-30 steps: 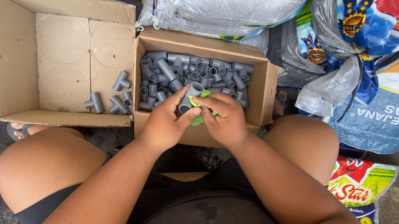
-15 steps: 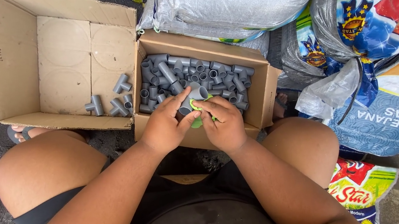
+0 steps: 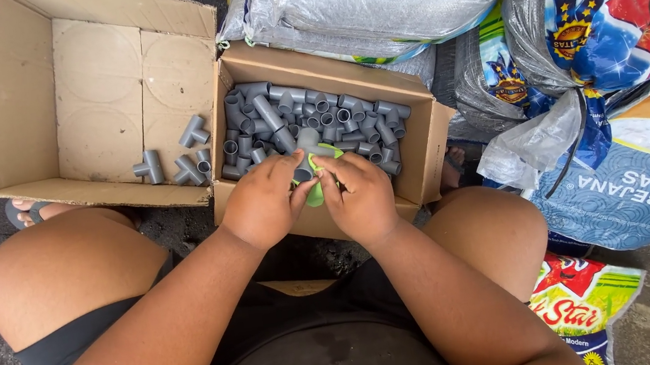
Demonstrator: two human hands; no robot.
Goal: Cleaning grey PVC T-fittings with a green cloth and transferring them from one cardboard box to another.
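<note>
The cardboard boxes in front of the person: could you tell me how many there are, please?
2. A larger box on the left holding a few grey pipe fittings, and a smaller box beside it, filled with them. Others may be hidden.

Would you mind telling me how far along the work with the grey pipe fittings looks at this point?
Early on. Done: only a few grey tee fittings lie in the large cardboard box. In hand: the left hand and right hand hold one tee fitting against a green piece. Left: the smaller box holds a full pile of fittings.
</note>
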